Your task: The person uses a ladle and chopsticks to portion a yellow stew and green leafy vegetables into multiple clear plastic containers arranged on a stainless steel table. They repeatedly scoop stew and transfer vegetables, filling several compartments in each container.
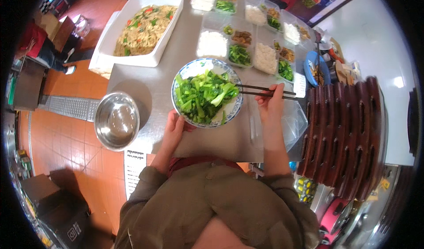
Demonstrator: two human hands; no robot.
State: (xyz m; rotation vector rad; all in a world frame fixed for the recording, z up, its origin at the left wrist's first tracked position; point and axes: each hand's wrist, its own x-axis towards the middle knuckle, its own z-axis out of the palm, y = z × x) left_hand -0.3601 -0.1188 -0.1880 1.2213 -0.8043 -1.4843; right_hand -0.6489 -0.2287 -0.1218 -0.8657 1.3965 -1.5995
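A blue-and-white patterned plate (238,107) bears a heap of cut leafy greens (198,93). My left hand (176,124) grips the plate's near left rim, with the fingers partly hidden under it. In my right hand (271,100) is a pair of dark chopsticks (258,91), whose tips touch the greens at the plate's right side. Below that hand lies an empty clear plastic container (293,124). Beyond the plate stand several clear divided boxes; the nearest holds white rice (212,44), greens (239,54) and browned pieces of food (242,37).
A steel bowl (117,121) stands at the table's left edge. Behind it is a white tub (155,59) of mixed food. To the right are a blue bowl (309,65) and a stack of slotted dark red trays (344,136). Other people (34,40) are at the far left and top right.
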